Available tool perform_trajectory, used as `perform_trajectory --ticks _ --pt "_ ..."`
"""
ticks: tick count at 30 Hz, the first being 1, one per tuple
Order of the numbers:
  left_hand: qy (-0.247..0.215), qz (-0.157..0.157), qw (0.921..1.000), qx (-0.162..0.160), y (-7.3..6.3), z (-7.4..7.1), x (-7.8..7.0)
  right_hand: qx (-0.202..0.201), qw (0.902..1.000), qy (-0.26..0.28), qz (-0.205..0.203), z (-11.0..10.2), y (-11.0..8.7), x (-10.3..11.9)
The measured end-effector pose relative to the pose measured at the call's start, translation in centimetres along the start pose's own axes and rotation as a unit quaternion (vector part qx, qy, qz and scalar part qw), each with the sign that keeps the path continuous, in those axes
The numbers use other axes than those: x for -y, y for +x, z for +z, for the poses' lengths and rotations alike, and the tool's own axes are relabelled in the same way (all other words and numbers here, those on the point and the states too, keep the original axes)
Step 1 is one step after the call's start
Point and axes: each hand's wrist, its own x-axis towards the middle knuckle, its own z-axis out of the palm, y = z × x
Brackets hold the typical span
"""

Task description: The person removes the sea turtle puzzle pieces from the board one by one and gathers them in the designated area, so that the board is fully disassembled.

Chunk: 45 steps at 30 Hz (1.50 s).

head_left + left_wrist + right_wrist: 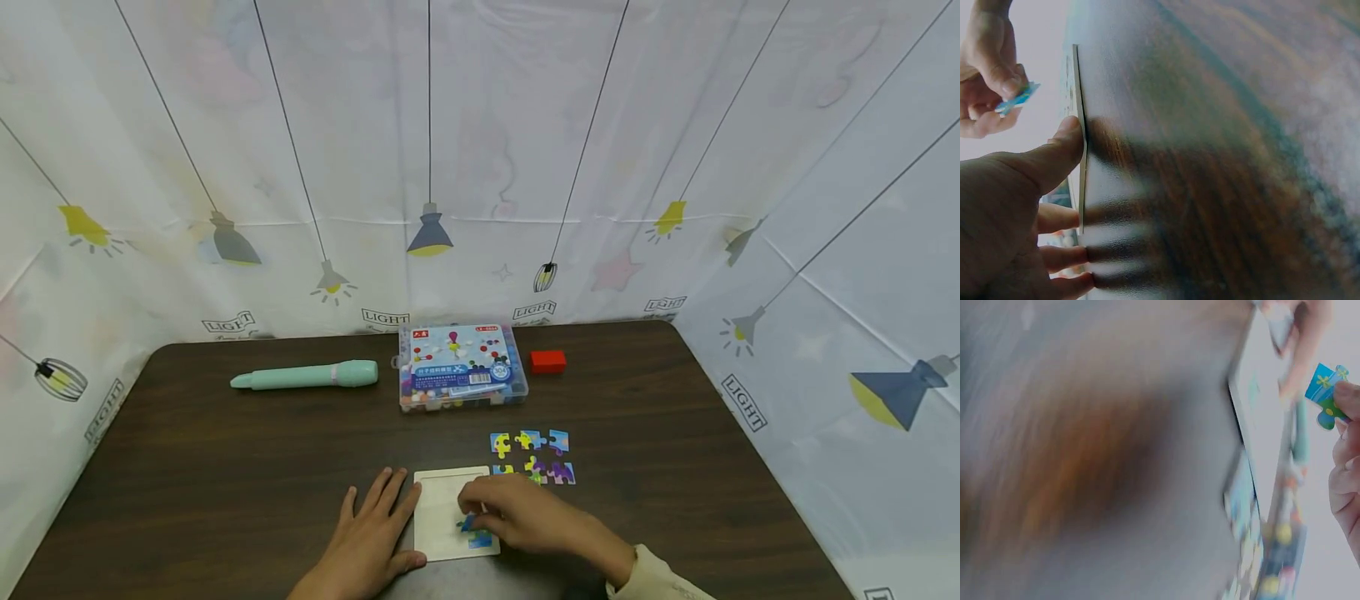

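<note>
My right hand (pixel 517 510) pinches a blue and green jigsaw puzzle piece (pixel 1325 399) between thumb and fingers, just above a pale puzzle tray (pixel 441 517). Another puzzle piece (pixel 481 540) lies in the tray's near right corner. My left hand (pixel 369 533) lies spread on the table, with its thumb and a finger touching the tray's left edge. In the left wrist view, the thumb (pixel 1063 147) rests against the tray's thin edge (pixel 1079 87). Beyond the tray's far right corner lie several loose puzzle pieces (pixel 558 442), some partly hidden by the right hand.
A clear plastic box (pixel 461 367) of colourful parts with a printed label stands toward the back of the dark wooden table (pixel 247 467). To its left lies a mint green pen-shaped object (pixel 303 377); to its right, a red block (pixel 547 362). A printed curtain (pixel 480 150) hangs behind.
</note>
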Motion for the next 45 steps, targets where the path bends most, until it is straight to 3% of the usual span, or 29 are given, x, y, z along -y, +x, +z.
perform_trajectory --ticks 6,10,13,16,25,35,45 --pt "-0.001 0.002 1.0000 -0.005 -0.1 -0.1 -0.1 -0.060 0.9955 0.006 0.072 -2.6 -3.5 -1.9" --pt "-0.004 0.005 0.9999 -0.009 -0.3 -0.2 -0.1 -0.065 0.9909 0.025 0.116 -3.0 -5.7 -3.3" --pt "-0.003 0.005 0.9999 -0.011 -0.3 -0.2 0.0 -0.063 0.9891 0.048 0.124 -2.7 -6.5 -3.9" --pt "0.001 0.004 0.9999 -0.012 -0.3 -0.1 0.1 -0.058 0.9889 0.043 0.130 -2.3 -6.5 -4.0" --pt "0.000 0.008 0.9998 -0.015 -0.2 0.0 -0.2 -0.040 0.9763 -0.095 0.191 -2.1 -6.0 -3.1" --pt "0.000 0.008 0.9998 -0.017 -0.3 0.0 -0.3 -0.009 0.9718 -0.105 0.211 -1.9 -6.0 -3.4" --pt "0.001 0.008 0.9998 -0.017 -0.2 0.2 -0.2 -0.012 0.9764 -0.113 0.184 -1.9 -6.3 -3.5"
